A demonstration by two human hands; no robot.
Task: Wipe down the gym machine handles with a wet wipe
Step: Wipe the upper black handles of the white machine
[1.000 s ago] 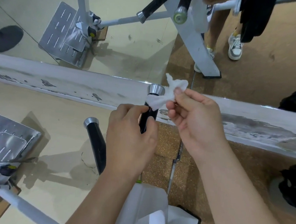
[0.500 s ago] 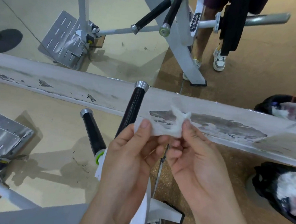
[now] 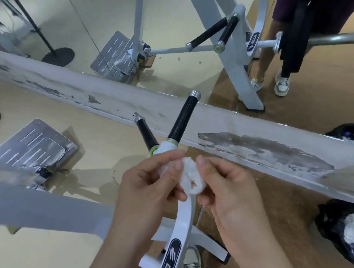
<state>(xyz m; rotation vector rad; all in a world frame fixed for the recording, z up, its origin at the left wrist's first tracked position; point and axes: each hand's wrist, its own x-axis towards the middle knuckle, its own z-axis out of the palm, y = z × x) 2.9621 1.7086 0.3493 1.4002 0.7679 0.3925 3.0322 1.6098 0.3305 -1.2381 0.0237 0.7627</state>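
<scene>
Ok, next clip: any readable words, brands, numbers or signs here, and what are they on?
"BR": apparently the start of a brand name, the rest cut off by the frame edge, on the dark badge of the white machine arm.
Reflected badge: lettering reversed and blurred, unreadable.
Nothing else legible.

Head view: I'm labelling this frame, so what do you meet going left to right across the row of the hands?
Metal footplate → left hand → wet wipe → right hand → black bag. The two black handles overlap the left hand's span, so they are left out.
</scene>
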